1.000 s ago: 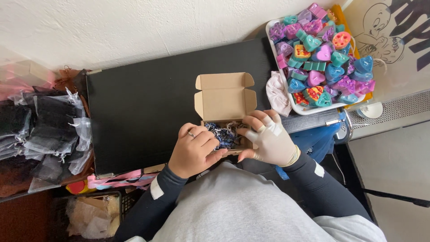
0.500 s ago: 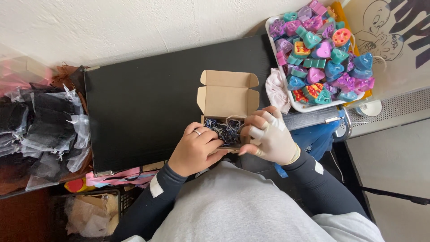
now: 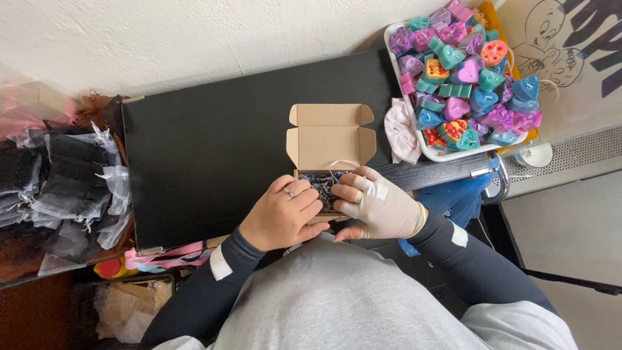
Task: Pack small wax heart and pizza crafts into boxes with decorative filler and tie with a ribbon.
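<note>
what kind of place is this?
Probably a small home craft-packing station: a white tray heaped with colourful moulded shapes, likely soaps, a small cardboard box being filled, and black organza bags stacked beside the black table.

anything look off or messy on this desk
Only the right hand wears a pale glove; the left hand is bare. A crumpled pink cloth hangs against the tray. Nothing spilled.

Soft, even daylight fills the scene, brightest on the pale wall above the hands. The black table (image 3: 214, 149) shows faint sheen without glare. Shadows are weak. Focus is sharp around the hands, with slight stretching toward the edges.
</note>
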